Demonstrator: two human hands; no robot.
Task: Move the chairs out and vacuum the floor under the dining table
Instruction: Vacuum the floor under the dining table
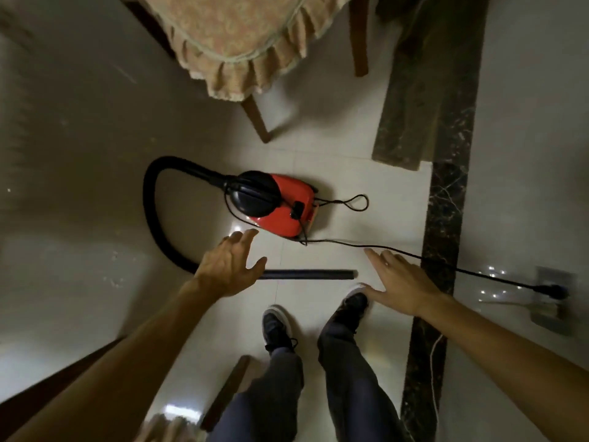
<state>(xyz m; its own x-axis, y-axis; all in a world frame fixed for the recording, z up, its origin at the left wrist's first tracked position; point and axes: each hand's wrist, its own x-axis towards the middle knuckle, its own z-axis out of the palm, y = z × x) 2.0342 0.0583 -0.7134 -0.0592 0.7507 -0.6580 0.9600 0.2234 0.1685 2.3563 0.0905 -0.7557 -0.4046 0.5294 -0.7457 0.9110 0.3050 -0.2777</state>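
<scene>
A red and black canister vacuum (280,205) sits on the pale tiled floor ahead of me. Its black hose (153,218) loops left and ends in a straight black tube (312,274) lying on the floor. My left hand (229,266) hovers open just above the tube's near end, fingers spread. My right hand (401,282) is open too, to the right of the tube's tip, holding nothing. A wooden chair (242,43) with a frilled beige cushion stands beyond the vacuum.
The vacuum's black power cord (446,264) runs right across a dark marble floor strip (443,237) to a plug (554,290). A dark patterned panel (414,90) stands at the upper right. My feet (318,317) are just behind the tube. Another chair's leg (226,393) is at the bottom.
</scene>
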